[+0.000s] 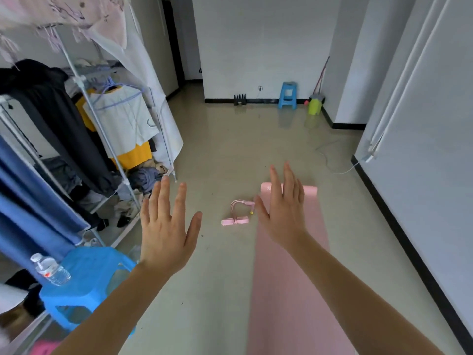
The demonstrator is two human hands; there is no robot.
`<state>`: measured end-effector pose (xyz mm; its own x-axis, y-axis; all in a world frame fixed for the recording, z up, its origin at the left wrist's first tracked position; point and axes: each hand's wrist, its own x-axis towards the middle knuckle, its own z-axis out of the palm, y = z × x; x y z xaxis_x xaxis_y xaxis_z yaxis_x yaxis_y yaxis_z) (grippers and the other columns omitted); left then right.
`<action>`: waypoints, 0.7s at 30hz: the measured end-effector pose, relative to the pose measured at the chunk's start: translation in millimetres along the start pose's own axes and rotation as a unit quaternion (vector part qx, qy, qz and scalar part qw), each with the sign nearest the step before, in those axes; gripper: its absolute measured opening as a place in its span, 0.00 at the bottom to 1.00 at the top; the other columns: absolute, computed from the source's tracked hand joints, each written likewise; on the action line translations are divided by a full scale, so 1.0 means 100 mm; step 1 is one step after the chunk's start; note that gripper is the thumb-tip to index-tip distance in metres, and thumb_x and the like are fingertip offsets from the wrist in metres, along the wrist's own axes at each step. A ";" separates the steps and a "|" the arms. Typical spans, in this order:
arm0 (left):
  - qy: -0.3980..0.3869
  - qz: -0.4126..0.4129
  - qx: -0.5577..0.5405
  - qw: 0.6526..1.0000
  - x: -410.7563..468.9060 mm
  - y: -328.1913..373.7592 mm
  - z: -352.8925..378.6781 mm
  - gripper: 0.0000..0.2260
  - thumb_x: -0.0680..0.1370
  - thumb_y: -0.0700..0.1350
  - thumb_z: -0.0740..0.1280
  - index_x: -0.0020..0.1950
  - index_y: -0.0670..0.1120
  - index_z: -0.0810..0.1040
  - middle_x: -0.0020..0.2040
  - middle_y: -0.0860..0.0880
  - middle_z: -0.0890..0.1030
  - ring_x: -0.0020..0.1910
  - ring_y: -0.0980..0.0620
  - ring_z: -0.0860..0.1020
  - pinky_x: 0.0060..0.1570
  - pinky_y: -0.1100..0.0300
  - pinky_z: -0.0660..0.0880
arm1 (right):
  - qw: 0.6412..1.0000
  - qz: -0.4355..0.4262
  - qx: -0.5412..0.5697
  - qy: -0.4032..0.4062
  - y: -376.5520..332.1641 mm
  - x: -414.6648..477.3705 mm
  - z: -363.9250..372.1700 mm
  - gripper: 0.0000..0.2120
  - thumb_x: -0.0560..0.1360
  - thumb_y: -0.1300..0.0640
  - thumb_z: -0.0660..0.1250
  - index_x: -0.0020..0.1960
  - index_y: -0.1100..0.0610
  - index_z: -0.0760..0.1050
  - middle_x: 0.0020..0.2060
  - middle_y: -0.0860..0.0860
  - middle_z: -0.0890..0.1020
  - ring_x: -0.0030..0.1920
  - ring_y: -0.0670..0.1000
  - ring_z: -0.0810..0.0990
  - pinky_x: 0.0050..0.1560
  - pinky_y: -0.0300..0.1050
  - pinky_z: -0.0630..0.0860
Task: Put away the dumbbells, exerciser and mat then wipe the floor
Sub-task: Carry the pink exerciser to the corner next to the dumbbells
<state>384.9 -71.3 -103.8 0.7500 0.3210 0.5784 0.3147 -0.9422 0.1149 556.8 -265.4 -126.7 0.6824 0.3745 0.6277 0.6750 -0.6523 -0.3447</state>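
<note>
A long pink mat lies flat on the floor, running from the bottom edge toward mid-room. Just left of its far end sits a pink exerciser with looped cords and a foam bar. My left hand is raised over the bare floor, fingers spread, holding nothing. My right hand hovers above the mat's far end, also spread and empty, and hides part of the mat. A pink object shows at the bottom left corner; I cannot tell what it is. No dumbbells are clearly visible.
A clothes rack full of garments fills the left side. A blue stool with a water bottle stands at lower left. Far against the wall are another blue stool, a green mop bucket and a black rack. A white cable trails on the floor.
</note>
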 end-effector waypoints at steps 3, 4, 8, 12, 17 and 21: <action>-0.013 -0.014 0.012 1.000 0.47 -0.53 0.52 0.29 0.81 0.58 0.53 0.78 0.43 0.60 0.78 0.37 0.56 0.77 0.37 0.55 0.72 0.37 0.56 | 0.999 -0.037 -0.011 -0.024 -0.01 0.54 0.73 0.34 0.78 0.46 0.64 0.79 0.58 0.58 0.78 0.64 0.57 0.76 0.64 0.61 0.74 0.62 0.61; -0.024 -0.021 0.013 0.999 0.63 -0.71 0.73 0.30 0.80 0.58 0.53 0.78 0.43 0.60 0.78 0.37 0.56 0.77 0.37 0.55 0.72 0.37 0.56 | 0.999 -0.038 -0.012 -0.034 0.00 0.71 0.99 0.35 0.78 0.45 0.63 0.80 0.58 0.57 0.78 0.63 0.56 0.76 0.64 0.60 0.74 0.62 0.60; -0.076 -0.023 0.026 0.996 1.40 -1.42 1.58 0.30 0.80 0.59 0.51 0.77 0.42 0.60 0.78 0.36 0.57 0.77 0.36 0.56 0.71 0.35 0.57 | 0.996 -0.031 -0.033 -0.081 0.05 1.44 2.08 0.36 0.78 0.45 0.62 0.80 0.56 0.53 0.79 0.62 0.54 0.78 0.63 0.58 0.75 0.62 0.60; -0.121 -0.001 0.029 0.992 2.39 -2.01 2.25 0.30 0.80 0.59 0.51 0.77 0.42 0.58 0.77 0.35 0.57 0.76 0.35 0.56 0.70 0.34 0.58 | 0.991 0.007 -0.060 -0.120 0.19 2.20 2.87 0.39 0.77 0.47 0.66 0.81 0.56 0.52 0.79 0.64 0.55 0.76 0.65 0.61 0.73 0.64 0.62; -0.139 0.088 0.026 0.986 3.74 -2.19 2.91 0.28 0.81 0.57 0.52 0.76 0.42 0.63 0.75 0.36 0.63 0.74 0.35 0.62 0.68 0.34 0.61 | 0.986 0.075 -0.094 -0.118 0.58 3.05 3.23 0.37 0.78 0.45 0.61 0.81 0.57 0.52 0.78 0.65 0.56 0.75 0.66 0.62 0.73 0.64 0.62; -0.169 0.148 0.012 0.974 4.56 -2.04 3.64 0.27 0.81 0.56 0.52 0.75 0.43 0.66 0.75 0.37 0.64 0.73 0.36 0.64 0.67 0.35 0.62 | 0.977 0.133 -0.134 -0.101 1.19 3.47 3.50 0.36 0.79 0.46 0.63 0.81 0.57 0.52 0.78 0.65 0.55 0.75 0.67 0.62 0.72 0.64 0.61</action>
<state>874.0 302.4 -157.8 0.9574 0.0530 0.2838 0.0662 -0.9971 -0.0371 971.7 17.8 -194.1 0.8835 0.2729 0.3807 0.3868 -0.8834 -0.2646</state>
